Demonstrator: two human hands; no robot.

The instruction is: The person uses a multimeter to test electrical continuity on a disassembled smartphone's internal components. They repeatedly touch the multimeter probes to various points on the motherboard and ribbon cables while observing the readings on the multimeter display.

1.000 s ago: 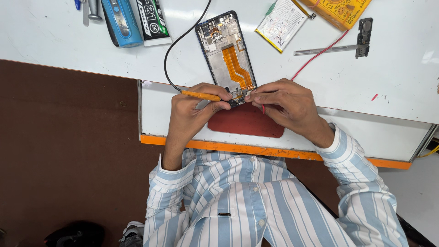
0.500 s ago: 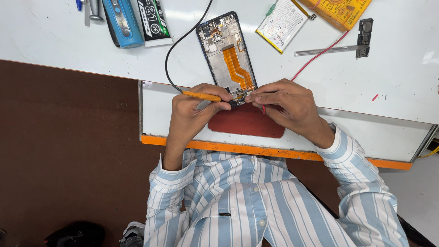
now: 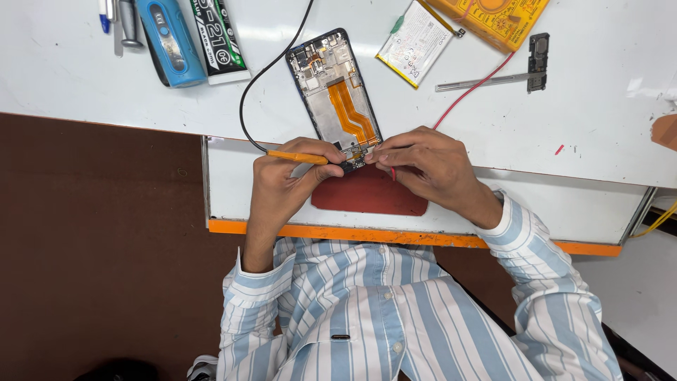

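One opened phone [image 3: 337, 92], orange ribbon bared; left hand [image 3: 282, 185] grips one orange-handled iron [image 3: 296, 156], right hand [image 3: 423, 166] fingers pinch at the phone's lower end

Single head-worn view, steeply downward and close over the white worktable [image 3: 564, 141] and striped shirt [image 3: 381, 317].

An opened dark-framed phone with an orange ribbon cable [image 3: 336, 92] lies flat, tilted, on the white table; a slim orange-handled soldering iron [image 3: 296, 156] touches its lower end.
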